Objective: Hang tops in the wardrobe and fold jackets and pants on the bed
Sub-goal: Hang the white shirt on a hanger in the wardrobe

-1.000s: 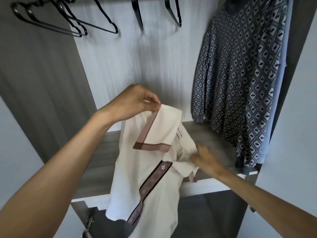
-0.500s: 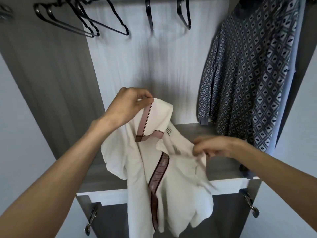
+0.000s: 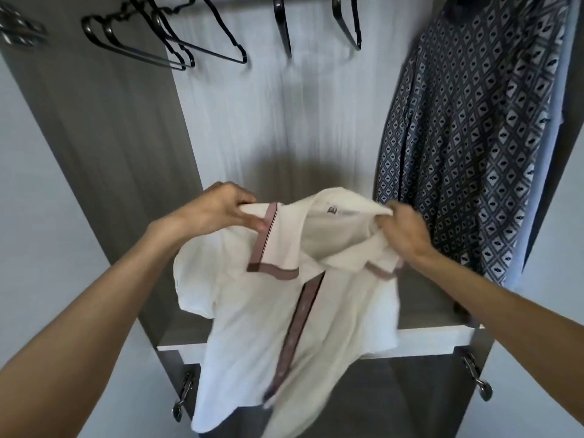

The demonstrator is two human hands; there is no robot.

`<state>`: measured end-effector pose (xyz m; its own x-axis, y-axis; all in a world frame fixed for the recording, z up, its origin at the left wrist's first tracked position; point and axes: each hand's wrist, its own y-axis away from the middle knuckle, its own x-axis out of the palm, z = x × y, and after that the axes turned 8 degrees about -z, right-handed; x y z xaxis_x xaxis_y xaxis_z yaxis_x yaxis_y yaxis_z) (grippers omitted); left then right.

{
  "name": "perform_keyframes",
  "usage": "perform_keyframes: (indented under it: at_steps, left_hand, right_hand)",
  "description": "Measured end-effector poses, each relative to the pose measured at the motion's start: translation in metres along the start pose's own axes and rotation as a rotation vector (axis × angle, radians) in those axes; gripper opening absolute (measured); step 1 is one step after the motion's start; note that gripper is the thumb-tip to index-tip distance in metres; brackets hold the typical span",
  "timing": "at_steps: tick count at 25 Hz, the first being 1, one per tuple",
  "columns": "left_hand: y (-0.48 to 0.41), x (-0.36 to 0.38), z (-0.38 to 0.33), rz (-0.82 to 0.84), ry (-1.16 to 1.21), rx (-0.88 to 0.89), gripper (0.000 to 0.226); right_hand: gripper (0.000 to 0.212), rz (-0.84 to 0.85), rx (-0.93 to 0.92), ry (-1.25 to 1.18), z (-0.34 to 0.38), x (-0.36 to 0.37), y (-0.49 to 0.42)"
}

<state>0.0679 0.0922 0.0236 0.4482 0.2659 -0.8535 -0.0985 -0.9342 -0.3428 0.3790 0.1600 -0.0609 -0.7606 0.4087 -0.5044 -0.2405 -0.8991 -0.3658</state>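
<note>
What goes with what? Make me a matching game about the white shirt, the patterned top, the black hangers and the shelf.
Things:
1 white shirt
2 patterned top
3 black hangers
4 shelf

States:
A empty, up at the top
B hanging on the right
C flat, with a white front edge
D gripped by the left hand and right hand

Pairs: 1-D, 2-B, 3-A, 4-C.

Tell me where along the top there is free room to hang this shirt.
Free: the gap between the rightmost hanger and the patterned top; also between that hanger and the middle hanger. Crowded: the left, where the bunched hangers overlap.
</note>
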Motion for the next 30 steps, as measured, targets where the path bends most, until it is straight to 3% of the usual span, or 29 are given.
perform_keyframes:
  at_steps: [2,4,7,8,12,17,20,25,28,30]
  left_hand:
    - [-0.001,0.003,0.018,-0.077,0.048,-0.102,0.039]
    - [-0.002,0.007,0.028,-0.326,0.165,-0.177,0.036]
    - [-0.004,0.02,0.022,-0.674,0.469,-0.262,0.033]
    - [-0.003,0.025,0.016,-0.77,0.463,-0.272,0.032]
    - [0.015,0.039,-0.002,-1.057,0.003,-0.183,0.027]
    - [0.003,0.019,0.001,-1.143,-0.183,-0.076,0.042]
    - [-0.038,0.015,0.026,-1.068,-0.269,-0.04,0.048]
    - [-0.142,0.06,0.114,-0.806,-0.407,-0.12,0.054]
    - [-0.199,0.135,0.197,-0.401,-0.408,-0.297,0.051]
    - [-0.212,0.196,0.244,-0.059,-0.38,-0.4,0.046]
  right_hand:
    - [0.022,-0.264,-0.175,0.169,0.025,-0.023,-0.015]
    - [0.019,-0.436,-0.377,0.238,0.049,-0.042,-0.022]
    - [0.023,-0.502,-0.461,0.34,0.06,-0.063,-0.031]
    - [0.025,-0.496,-0.449,0.369,0.057,-0.067,-0.031]
    - [0.018,-0.588,-0.556,0.428,0.027,-0.071,-0.02]
    - [0.021,-0.785,-0.625,0.429,0.02,-0.068,-0.036]
    - [0.023,-0.755,-0.627,0.5,0.031,-0.041,-0.075]
    - [0.025,-0.386,-0.512,0.763,0.036,0.069,-0.167]
    - [0.039,0.019,-0.295,0.748,-0.022,0.177,-0.221]
    - [0.045,0.365,-0.047,0.478,-0.085,0.237,-0.233]
